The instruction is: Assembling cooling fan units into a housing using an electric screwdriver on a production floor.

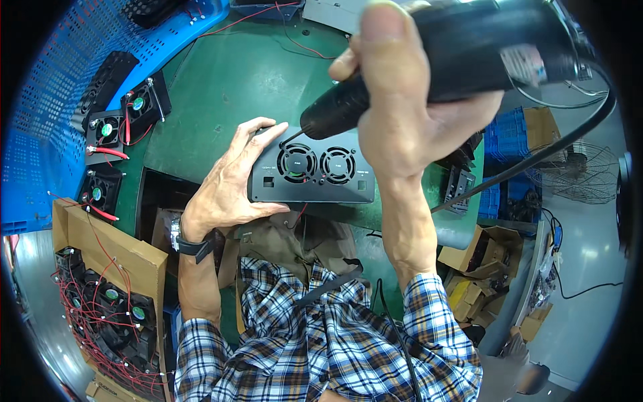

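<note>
A black metal panel (313, 192) with two round fan grilles lies at the near edge of the green table. My left hand (226, 184) grips its left end, thumb along the near edge and fingers at the far corner. In my right hand (402, 114) is a black corded electric screwdriver (469, 50), held above the panel and slanting down to the left. Its bit meets the panel at the upper left corner of the left grille (297, 163), by a screw position. Whether a screw sits under the bit is too small to tell.
Several loose fans with red wires (138, 104) lie left, by a blue perforated crate (47, 127). A cardboard box (114, 231) of wired fans stands at the lower left. The screwdriver's cable (529, 161) crosses on the right, over black parts (459, 191) at the table's edge.
</note>
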A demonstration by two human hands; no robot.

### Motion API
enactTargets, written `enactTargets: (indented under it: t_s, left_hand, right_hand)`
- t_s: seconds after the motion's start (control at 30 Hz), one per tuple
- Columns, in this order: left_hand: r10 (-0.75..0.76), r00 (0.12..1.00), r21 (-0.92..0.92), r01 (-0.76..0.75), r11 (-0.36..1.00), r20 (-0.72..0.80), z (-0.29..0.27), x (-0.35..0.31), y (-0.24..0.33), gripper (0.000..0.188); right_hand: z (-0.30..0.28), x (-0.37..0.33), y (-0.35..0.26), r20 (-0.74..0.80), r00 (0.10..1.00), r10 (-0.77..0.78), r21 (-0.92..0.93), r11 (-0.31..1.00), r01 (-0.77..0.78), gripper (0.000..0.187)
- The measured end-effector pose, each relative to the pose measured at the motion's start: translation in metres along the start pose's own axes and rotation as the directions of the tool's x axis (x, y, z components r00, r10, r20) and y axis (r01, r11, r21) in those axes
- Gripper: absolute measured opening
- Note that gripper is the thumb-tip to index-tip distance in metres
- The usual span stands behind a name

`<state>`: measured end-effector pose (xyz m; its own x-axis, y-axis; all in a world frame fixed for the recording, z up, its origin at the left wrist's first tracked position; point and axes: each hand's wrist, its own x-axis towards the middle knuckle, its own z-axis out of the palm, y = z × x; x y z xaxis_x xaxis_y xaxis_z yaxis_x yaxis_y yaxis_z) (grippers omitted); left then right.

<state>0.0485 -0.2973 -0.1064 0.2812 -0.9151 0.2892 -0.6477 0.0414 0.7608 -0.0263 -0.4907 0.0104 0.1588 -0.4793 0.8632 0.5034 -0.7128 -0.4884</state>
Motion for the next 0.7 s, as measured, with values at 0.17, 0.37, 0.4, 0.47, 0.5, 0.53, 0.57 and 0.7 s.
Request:
enactTargets:
  t_s: [0.17, 0.37, 0.4, 0.47, 0.5, 0.53, 0.57, 0.7]
  left_hand:
    - [-0.008, 1.000, 0.021, 0.008, 1.000, -0.013, -0.003, -0.005, -0.002, 0.112]
    - [0.057, 0.998, 0.077, -0.055, 0.996, -0.022, -0.002, -0.001, -0.006, 0.112]
    - [0.068, 0.997, 0.078, -0.066, 0.995, -0.024, -0.002, -0.002, -0.008, 0.112]
    - [0.034, 0.999, 0.061, -0.033, 0.998, -0.004, -0.004, -0.004, -0.007, 0.111]
    - [0.013, 1.000, 0.036, -0.014, 0.999, 0.014, -0.006, -0.001, -0.003, 0.111]
    - [0.025, 0.999, 0.040, -0.026, 0.999, 0.021, -0.004, 0.001, -0.002, 0.111]
    - [0.021, 1.000, 0.035, -0.022, 0.999, 0.015, -0.001, 0.003, -0.001, 0.111]
    - [-0.025, 0.999, 0.032, 0.026, 0.999, -0.023, -0.001, -0.001, 0.003, 0.110]
  right_hand:
    - [0.030, 0.010, -0.036, 0.259, 0.953, 0.157, 0.308, 0.922, -0.235, 0.077]
    - [0.026, 0.013, -0.033, 0.325, 0.933, 0.156, 0.238, 0.941, -0.241, 0.073]
    - [0.027, 0.012, -0.032, 0.375, 0.913, 0.163, 0.247, 0.931, -0.268, 0.071]
    - [0.029, 0.013, -0.019, 0.366, 0.924, 0.108, 0.182, 0.966, -0.185, 0.068]
    - [0.030, 0.020, 0.001, 0.353, 0.915, -0.194, 0.164, 0.976, 0.144, 0.066]
    - [0.030, 0.022, 0.010, 0.353, 0.808, -0.471, 0.139, 0.881, 0.453, 0.064]
    - [0.024, 0.018, 0.014, 0.369, 0.812, -0.452, 0.079, 0.886, 0.458, 0.064]
    - [0.019, 0.027, -0.030, 0.117, 0.992, 0.044, 0.156, 0.986, -0.062, 0.068]
